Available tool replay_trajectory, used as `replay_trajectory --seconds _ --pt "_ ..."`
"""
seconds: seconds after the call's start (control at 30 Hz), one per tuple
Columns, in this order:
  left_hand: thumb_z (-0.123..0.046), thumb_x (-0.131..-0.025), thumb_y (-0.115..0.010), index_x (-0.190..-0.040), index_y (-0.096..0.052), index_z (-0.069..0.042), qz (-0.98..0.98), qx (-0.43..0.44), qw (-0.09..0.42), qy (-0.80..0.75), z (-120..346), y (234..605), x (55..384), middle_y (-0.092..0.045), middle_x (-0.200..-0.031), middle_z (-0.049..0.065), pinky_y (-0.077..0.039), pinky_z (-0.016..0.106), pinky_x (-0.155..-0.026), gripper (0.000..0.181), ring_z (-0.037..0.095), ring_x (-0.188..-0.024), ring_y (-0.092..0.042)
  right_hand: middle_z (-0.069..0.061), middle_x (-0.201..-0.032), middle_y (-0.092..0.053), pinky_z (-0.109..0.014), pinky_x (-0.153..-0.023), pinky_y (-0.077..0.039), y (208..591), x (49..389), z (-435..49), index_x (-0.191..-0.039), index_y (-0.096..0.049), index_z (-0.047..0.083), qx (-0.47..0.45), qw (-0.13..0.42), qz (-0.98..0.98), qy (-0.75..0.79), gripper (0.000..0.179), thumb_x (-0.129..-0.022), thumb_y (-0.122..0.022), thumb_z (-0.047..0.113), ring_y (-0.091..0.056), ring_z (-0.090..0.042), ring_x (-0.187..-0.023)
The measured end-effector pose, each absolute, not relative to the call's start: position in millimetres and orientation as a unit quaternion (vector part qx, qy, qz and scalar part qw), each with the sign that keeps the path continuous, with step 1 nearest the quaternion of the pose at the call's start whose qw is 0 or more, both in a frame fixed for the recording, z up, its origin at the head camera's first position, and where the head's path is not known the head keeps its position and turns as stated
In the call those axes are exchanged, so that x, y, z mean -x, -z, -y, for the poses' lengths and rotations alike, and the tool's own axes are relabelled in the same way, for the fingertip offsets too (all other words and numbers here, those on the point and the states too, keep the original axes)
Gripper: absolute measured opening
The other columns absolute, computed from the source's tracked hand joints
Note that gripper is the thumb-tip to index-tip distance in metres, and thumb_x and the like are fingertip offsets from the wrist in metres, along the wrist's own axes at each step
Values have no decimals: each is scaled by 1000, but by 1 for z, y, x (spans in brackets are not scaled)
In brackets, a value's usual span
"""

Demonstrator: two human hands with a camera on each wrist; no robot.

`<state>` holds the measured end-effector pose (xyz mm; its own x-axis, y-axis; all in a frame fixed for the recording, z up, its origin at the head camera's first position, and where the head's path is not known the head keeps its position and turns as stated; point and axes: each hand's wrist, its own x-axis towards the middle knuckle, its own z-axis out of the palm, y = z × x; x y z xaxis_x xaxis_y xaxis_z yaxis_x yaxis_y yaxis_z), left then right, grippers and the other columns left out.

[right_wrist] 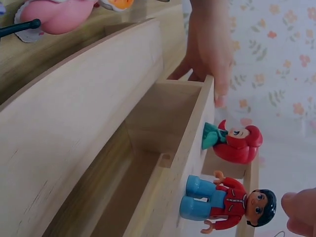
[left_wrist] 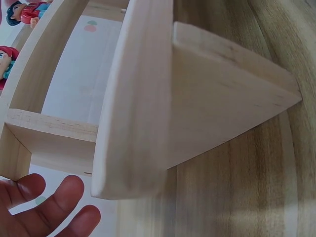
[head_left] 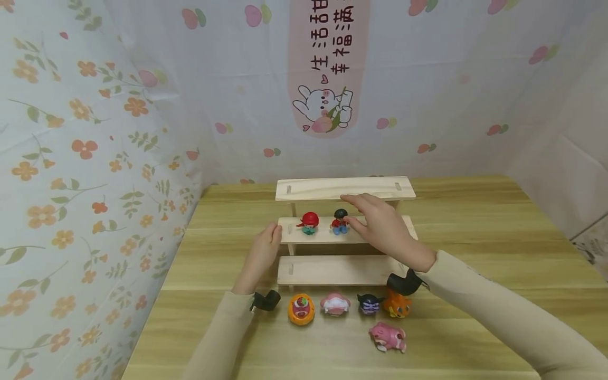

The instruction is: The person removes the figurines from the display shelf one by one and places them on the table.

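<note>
A pale wooden three-tier shelf (head_left: pixel 332 269) stands on the table. On its middle tier, a red-haired figure (head_left: pixel 310 222) is at the left, and beside it sits a dark-haired figure (head_left: pixel 339 224) in red top and blue trousers. My left hand (head_left: pixel 260 256) grips the left end of the middle tier; its fingertips (left_wrist: pixel 69 192) show by the side panel in the left wrist view. Over the tier's right part, my right hand (head_left: pixel 387 229) has thumb and fingers spread apart. One fingertip (right_wrist: pixel 302 210) comes close to the dark-haired figure's head, with a slight gap.
Before the shelf lie an orange round toy (head_left: pixel 301 310), a pink and white toy (head_left: pixel 335 304), a dark purple toy (head_left: pixel 369 304), an orange animal toy (head_left: pixel 397 305) and a pink toy (head_left: pixel 388 338). A patterned cloth (head_left: pixel 228 105) hangs behind and at the left.
</note>
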<state>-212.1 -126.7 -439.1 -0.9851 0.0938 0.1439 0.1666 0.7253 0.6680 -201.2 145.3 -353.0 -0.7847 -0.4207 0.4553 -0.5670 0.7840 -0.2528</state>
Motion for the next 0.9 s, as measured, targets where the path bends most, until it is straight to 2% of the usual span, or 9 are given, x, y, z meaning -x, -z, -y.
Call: replay_trajectory --seconds 0.17,0.4,0.7,0.9 --pt "-26 -104 -35 -92 -48 -7 928 68 47 363 125 440 212 -39 -67 4 -37 31 -58 26 23 -66 -44 -11 -110 -66 -31 -57 -47 358 203 -143 -128 -59 9 -275 180 924 -194 42 -88 -68 18 -61 -19 -71" --pt "-26 -104 -35 -91 -49 -7 926 72 52 367 126 440 212 -39 -67 4 -36 30 -56 26 21 -64 -43 -12 -108 -68 -35 -64 -54 364 203 -139 -119 -64 6 -274 190 922 -199 35 -86 -71 11 -67 -24 -83" --pt "-26 -104 -35 -91 -49 -7 928 71 51 363 126 438 210 -37 -67 4 -37 32 -58 26 23 -67 -45 -14 -101 -68 -34 -63 -54 367 203 -137 -114 -65 2 -258 187 922 -221 31 -85 -71 13 -67 -24 -82" --pt "-26 -104 -35 -92 -48 -7 927 71 50 366 127 438 211 -38 -68 5 -37 32 -59 26 23 -67 -45 -13 -95 -67 -34 -66 -55 362 197 -139 -108 -65 0 -243 174 921 -251 29 -82 -73 9 -66 -24 -78"
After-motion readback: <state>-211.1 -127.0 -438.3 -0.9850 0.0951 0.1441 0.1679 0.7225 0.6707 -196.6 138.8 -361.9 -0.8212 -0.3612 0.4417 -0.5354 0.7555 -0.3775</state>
